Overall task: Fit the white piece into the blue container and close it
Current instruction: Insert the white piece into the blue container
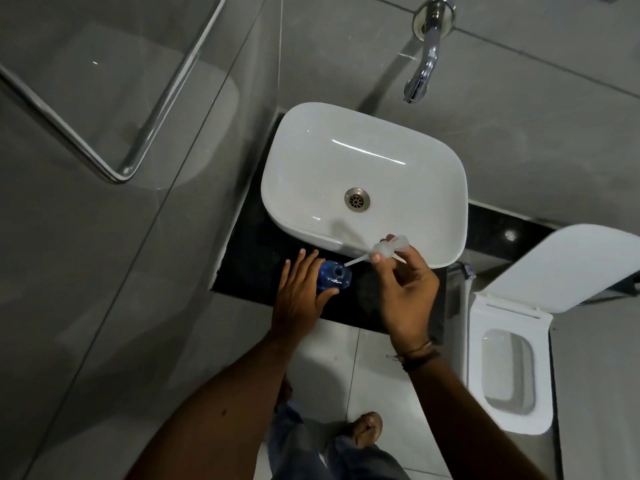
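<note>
A white countertop basin [363,161] fills most of the black stone counter [242,258], its rim overhanging the counter's right end, with a chrome wall spout [424,60] above it and an open toilet [509,368] off to the right. On the bare strip of counter along the front edge, just left of the basin's near corner, stands the blue container [334,276], its round mouth open and facing up. The left hand [301,296] wraps around it, fingers on the far side and thumb on the near side, bracing it against the counter. The right hand [405,292] pinches the white pump piece [382,250] by its head, held above the basin's front rim, with the thin dip tube slanting down-left so its tip sits just at the container's mouth. Insertion looks barely begun: next the tube needs feeding straight down, then the head seated and fastened, probably by twisting.
</note>
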`<action>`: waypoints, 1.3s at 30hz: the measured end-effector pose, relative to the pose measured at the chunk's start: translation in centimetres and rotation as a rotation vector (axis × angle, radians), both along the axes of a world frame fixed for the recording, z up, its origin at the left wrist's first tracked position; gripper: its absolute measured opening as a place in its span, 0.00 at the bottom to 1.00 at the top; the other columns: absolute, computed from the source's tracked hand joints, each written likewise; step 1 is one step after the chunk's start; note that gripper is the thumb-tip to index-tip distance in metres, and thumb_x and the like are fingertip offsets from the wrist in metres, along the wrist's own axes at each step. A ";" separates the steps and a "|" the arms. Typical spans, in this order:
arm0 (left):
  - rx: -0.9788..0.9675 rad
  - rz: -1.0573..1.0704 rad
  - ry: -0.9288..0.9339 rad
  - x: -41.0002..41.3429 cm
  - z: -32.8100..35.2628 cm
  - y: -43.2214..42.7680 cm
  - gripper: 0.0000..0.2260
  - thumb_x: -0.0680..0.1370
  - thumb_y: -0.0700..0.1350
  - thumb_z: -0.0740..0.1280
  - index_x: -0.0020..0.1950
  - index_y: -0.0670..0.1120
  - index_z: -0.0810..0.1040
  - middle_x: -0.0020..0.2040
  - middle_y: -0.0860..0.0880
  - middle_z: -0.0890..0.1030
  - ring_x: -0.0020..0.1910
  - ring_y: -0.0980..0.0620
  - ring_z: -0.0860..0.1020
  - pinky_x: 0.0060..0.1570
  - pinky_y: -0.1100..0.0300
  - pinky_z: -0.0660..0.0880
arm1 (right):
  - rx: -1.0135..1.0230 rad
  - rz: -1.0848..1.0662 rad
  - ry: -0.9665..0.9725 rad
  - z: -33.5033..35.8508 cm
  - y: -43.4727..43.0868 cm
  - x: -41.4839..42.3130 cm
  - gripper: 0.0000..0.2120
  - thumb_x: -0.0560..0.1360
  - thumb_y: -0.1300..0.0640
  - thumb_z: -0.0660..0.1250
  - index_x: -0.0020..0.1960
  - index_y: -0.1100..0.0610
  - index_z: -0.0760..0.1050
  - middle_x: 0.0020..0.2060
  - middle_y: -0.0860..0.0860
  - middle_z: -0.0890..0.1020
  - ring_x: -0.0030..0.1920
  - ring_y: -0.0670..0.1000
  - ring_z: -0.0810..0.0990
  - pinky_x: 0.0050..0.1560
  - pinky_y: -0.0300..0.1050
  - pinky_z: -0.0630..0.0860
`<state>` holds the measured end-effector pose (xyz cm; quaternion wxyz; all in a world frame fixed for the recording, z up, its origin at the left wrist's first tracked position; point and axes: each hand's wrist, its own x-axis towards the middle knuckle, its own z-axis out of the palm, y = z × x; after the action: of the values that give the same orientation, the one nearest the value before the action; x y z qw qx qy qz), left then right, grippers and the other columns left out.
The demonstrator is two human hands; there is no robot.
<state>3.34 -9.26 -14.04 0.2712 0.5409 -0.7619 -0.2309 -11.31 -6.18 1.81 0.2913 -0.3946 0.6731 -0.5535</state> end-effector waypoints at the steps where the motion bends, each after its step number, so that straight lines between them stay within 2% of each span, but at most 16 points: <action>1: 0.001 0.000 -0.002 0.0 0.0 0.0 0.31 0.79 0.61 0.63 0.74 0.40 0.71 0.76 0.44 0.72 0.79 0.45 0.63 0.79 0.44 0.55 | 0.009 0.006 0.003 -0.2 0.0 0.1 0.12 0.79 0.67 0.72 0.63 0.65 0.82 0.46 0.38 0.90 0.50 0.42 0.89 0.56 0.35 0.82; 5: 0.010 -0.020 -0.012 0.1 0.1 -0.1 0.31 0.79 0.60 0.64 0.75 0.41 0.71 0.76 0.44 0.71 0.80 0.44 0.62 0.79 0.42 0.56 | 0.032 0.020 -0.028 -1.1 0.2 0.5 0.11 0.79 0.66 0.73 0.59 0.54 0.83 0.45 0.39 0.90 0.49 0.42 0.89 0.52 0.32 0.82; 7: 0.018 -0.024 -0.011 0.2 0.1 -0.2 0.31 0.79 0.61 0.63 0.75 0.41 0.70 0.77 0.44 0.71 0.80 0.44 0.61 0.80 0.43 0.55 | 0.047 0.028 -0.026 -1.9 0.2 0.6 0.11 0.79 0.65 0.73 0.56 0.52 0.84 0.43 0.45 0.89 0.48 0.46 0.89 0.52 0.34 0.83; 9: 0.031 -0.023 -0.009 0.1 0.1 -0.2 0.31 0.79 0.61 0.63 0.75 0.41 0.69 0.77 0.44 0.71 0.80 0.45 0.61 0.80 0.43 0.55 | 0.093 0.052 -0.008 -3.2 0.1 0.7 0.09 0.78 0.66 0.74 0.55 0.55 0.84 0.44 0.54 0.89 0.49 0.53 0.89 0.55 0.41 0.86; 11: 0.026 -0.021 -0.002 0.1 0.0 -0.1 0.31 0.79 0.61 0.62 0.75 0.41 0.70 0.76 0.44 0.71 0.80 0.44 0.62 0.79 0.42 0.56 | 0.173 0.090 0.026 -4.6 -0.1 0.9 0.09 0.77 0.66 0.75 0.57 0.60 0.84 0.48 0.56 0.89 0.53 0.55 0.89 0.61 0.51 0.86; 13: 0.010 -0.029 0.002 0.2 -0.2 -0.1 0.32 0.80 0.62 0.59 0.75 0.40 0.70 0.76 0.43 0.72 0.79 0.44 0.62 0.79 0.42 0.55 | 0.255 0.128 0.083 -5.7 -0.4 1.2 0.12 0.75 0.66 0.76 0.58 0.60 0.85 0.53 0.55 0.89 0.57 0.53 0.88 0.66 0.55 0.83; 16: 0.005 -0.038 -0.001 0.3 -0.4 -0.1 0.34 0.81 0.65 0.53 0.75 0.40 0.70 0.76 0.43 0.71 0.80 0.43 0.62 0.79 0.41 0.56 | 0.319 0.168 0.184 -6.9 -0.7 1.3 0.14 0.75 0.63 0.78 0.59 0.59 0.85 0.57 0.54 0.88 0.61 0.55 0.85 0.69 0.58 0.80; 21: 0.002 -0.034 -0.007 0.1 -0.7 -0.4 0.32 0.81 0.62 0.57 0.75 0.39 0.70 0.76 0.43 0.72 0.79 0.43 0.62 0.79 0.41 0.56 | 0.346 0.140 0.273 -7.5 -1.1 1.3 0.15 0.74 0.58 0.79 0.60 0.56 0.86 0.57 0.52 0.87 0.64 0.54 0.80 0.69 0.52 0.78; 26: 0.001 -0.053 -0.050 0.3 -1.0 -0.5 0.30 0.82 0.61 0.56 0.75 0.41 0.70 0.77 0.43 0.71 0.81 0.45 0.59 0.80 0.42 0.53 | 0.385 0.150 0.355 -7.4 -1.4 1.5 0.15 0.73 0.59 0.80 0.59 0.54 0.86 0.57 0.51 0.88 0.63 0.55 0.81 0.69 0.54 0.78; 31: 0.008 -0.048 -0.036 0.3 -1.1 -0.4 0.31 0.82 0.62 0.56 0.75 0.40 0.69 0.77 0.43 0.71 0.80 0.44 0.60 0.80 0.42 0.54 | 0.407 0.150 0.284 -7.6 -1.2 1.4 0.15 0.74 0.59 0.79 0.60 0.55 0.86 0.57 0.51 0.88 0.63 0.57 0.82 0.68 0.57 0.79; 34: 0.009 -0.043 -0.030 0.3 -1.1 -0.4 0.31 0.82 0.62 0.57 0.75 0.41 0.70 0.77 0.43 0.71 0.80 0.44 0.60 0.79 0.40 0.55 | 0.403 0.146 0.297 -7.3 -1.1 1.6 0.14 0.74 0.58 0.78 0.59 0.53 0.85 0.56 0.48 0.87 0.63 0.56 0.80 0.68 0.58 0.78; 37: 0.017 -0.042 -0.029 0.2 -1.1 -0.4 0.31 0.82 0.63 0.55 0.75 0.41 0.70 0.77 0.44 0.71 0.80 0.45 0.60 0.80 0.42 0.53 | 0.413 0.134 0.282 -6.8 -1.3 1.9 0.12 0.72 0.56 0.81 0.53 0.46 0.84 0.54 0.49 0.87 0.61 0.57 0.82 0.65 0.59 0.80; 39: 0.005 -0.045 -0.045 0.3 -1.0 -0.4 0.29 0.82 0.60 0.56 0.75 0.41 0.70 0.76 0.43 0.71 0.80 0.45 0.60 0.80 0.42 0.54 | 0.424 0.107 0.296 -6.6 -1.1 1.5 0.14 0.66 0.50 0.85 0.42 0.43 0.80 0.47 0.49 0.86 0.54 0.58 0.84 0.56 0.59 0.83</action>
<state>3.61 -9.70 -15.02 0.2474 0.5293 -0.7793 -0.2264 -9.82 -7.31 -4.83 0.2949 -0.4365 0.7875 -0.3201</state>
